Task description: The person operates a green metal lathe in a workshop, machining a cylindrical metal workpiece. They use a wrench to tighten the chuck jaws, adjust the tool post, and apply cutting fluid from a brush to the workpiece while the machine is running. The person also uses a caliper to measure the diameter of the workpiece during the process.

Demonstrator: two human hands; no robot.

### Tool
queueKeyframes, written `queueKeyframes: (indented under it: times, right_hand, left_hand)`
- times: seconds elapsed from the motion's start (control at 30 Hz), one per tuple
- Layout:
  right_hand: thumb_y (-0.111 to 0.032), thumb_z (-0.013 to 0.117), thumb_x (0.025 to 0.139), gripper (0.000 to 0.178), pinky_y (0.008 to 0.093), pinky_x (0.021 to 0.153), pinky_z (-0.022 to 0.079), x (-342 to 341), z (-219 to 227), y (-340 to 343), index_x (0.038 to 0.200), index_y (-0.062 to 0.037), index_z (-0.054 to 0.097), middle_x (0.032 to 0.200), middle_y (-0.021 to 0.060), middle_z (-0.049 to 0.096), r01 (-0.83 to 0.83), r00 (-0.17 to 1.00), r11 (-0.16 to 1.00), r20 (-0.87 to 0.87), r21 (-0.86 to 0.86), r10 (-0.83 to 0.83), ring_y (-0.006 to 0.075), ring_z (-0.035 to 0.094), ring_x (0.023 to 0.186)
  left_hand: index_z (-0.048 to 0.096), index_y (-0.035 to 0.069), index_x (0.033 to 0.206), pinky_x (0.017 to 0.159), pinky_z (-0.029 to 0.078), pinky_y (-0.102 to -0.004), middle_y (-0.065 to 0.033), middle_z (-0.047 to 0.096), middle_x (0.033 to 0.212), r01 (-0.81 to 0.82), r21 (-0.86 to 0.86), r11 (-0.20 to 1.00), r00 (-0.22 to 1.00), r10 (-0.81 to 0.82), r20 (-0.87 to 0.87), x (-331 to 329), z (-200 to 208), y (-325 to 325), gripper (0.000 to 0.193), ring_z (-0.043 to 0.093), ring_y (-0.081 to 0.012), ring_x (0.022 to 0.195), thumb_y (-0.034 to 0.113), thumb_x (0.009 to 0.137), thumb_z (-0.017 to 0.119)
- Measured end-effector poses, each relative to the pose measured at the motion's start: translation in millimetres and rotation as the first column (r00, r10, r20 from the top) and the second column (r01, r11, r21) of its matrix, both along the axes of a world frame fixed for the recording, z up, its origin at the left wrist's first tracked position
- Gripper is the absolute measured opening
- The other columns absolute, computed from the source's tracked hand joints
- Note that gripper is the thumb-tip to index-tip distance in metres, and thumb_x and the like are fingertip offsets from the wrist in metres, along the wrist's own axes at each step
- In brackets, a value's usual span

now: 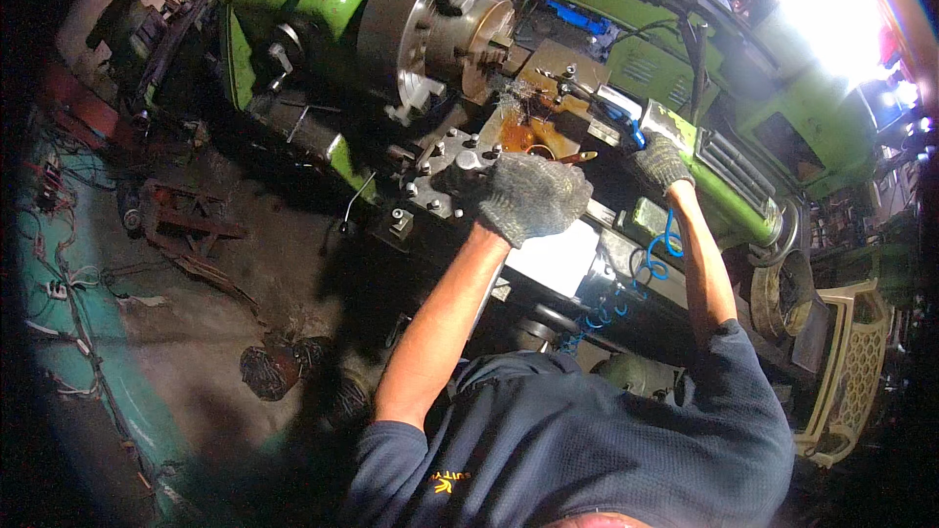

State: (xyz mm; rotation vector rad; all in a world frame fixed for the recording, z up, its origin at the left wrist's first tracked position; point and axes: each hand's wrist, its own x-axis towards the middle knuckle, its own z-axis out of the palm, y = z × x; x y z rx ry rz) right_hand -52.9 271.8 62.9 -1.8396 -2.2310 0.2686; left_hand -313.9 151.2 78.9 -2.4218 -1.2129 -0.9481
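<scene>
My left hand (536,199), in a grey knitted glove, is closed above the carriage of a green lathe, beside the tool post (476,160). Its fingers are mostly hidden behind the glove's back; a short brown, handle-like piece (581,156) shows just past them. Farther right, my gloved right hand (665,162) grips a blue air blow gun (636,133), with a blue coiled hose (657,259) hanging below. The gun is near the tailstock (668,125). Metal shavings (528,93) and brown, wet-looking residue (518,129) lie between the tool post and the chuck (430,29).
A bent lever (358,203) sticks out at the lathe's front left. Dark coiled bundles (269,372) lie on the floor, with cables (88,352) at far left. A cream plastic chair (849,372) stands at right, and a bright lamp (827,10) glares at upper right.
</scene>
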Motion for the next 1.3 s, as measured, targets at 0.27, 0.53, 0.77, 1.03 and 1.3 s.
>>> queueKeyframes:
  times: [0.27, 0.53, 0.77, 1.03, 1.3]
  right_hand:
    - [-0.022, 0.056, 0.081, 0.038, 0.0502, 0.086, 0.053, -21, -20, 55, 0.11, -0.0036, 0.072, 0.099, 0.0297, 0.07, -0.036, 0.999, 0.982, -0.03, -0.185, 0.031, 0.0434, 0.07, 0.097]
    - [-0.025, 0.057, 0.082, 0.037, 0.0505, 0.081, 0.054, -57, -45, 106, 0.103, 0.0014, 0.072, 0.097, 0.0314, 0.07, -0.165, 0.984, 0.978, -0.082, -0.129, 0.155, 0.0446, 0.07, 0.091]
    - [-0.033, 0.063, 0.087, 0.039, 0.0498, 0.082, 0.052, -72, -35, 92, 0.11, -0.0025, 0.072, 0.096, 0.0294, 0.071, -0.124, 0.987, 0.945, -0.14, -0.303, 0.085, 0.0433, 0.07, 0.092]
    - [-0.052, 0.073, 0.081, 0.053, 0.0463, 0.075, 0.054, -62, -45, 95, 0.1, -0.0034, 0.075, 0.088, 0.0246, 0.073, -0.128, 0.972, 0.956, -0.226, -0.263, 0.068, 0.0352, 0.073, 0.082]
    - [-0.041, 0.072, 0.081, 0.048, 0.0496, 0.083, 0.053, -49, -12, 54, 0.114, -0.0063, 0.07, 0.098, 0.0264, 0.072, -0.105, 0.973, 0.979, -0.22, -0.175, 0.066, 0.0418, 0.071, 0.089]
  left_hand:
    - [0.064, 0.017, 0.06, 0.045, 0.046, -0.0462, -0.0093, 0.061, 0.055, 0.039, -0.032, 0.999, 0.995, -0.036, 0.097, 4, 1, 5, 0.029, 0.062, -0.0284, 0.048, 0.03, 0.085, 0.062]
    - [0.061, 0.016, 0.06, 0.045, 0.045, -0.0453, -0.009, 0.058, 0.053, 0.037, -0.017, 0.999, 0.998, -0.035, 0.058, 4, 0, 6, 0.029, 0.06, -0.0283, 0.047, 0.027, 0.087, 0.062]
    - [0.061, 0.016, 0.063, 0.044, 0.043, -0.0451, -0.0086, 0.058, 0.054, 0.019, -0.002, 1.0, 0.997, -0.019, 0.068, 3, 5, 3, 0.023, 0.059, -0.0276, 0.047, 0.025, 0.085, 0.061]
    - [0.062, 0.014, 0.062, 0.046, 0.044, -0.0459, -0.0107, 0.057, 0.054, -0.014, -0.056, 0.998, 1.0, 0.015, 0.011, 6, 10, 0, 0.033, 0.059, -0.0304, 0.049, 0.033, 0.088, 0.066]
    - [0.068, 0.013, 0.067, 0.049, 0.045, -0.0466, -0.0122, 0.061, 0.06, -0.048, -0.089, 0.995, 0.999, 0.046, -0.016, -1, 1, 1, 0.035, 0.06, -0.0316, 0.052, 0.039, 0.09, 0.067]
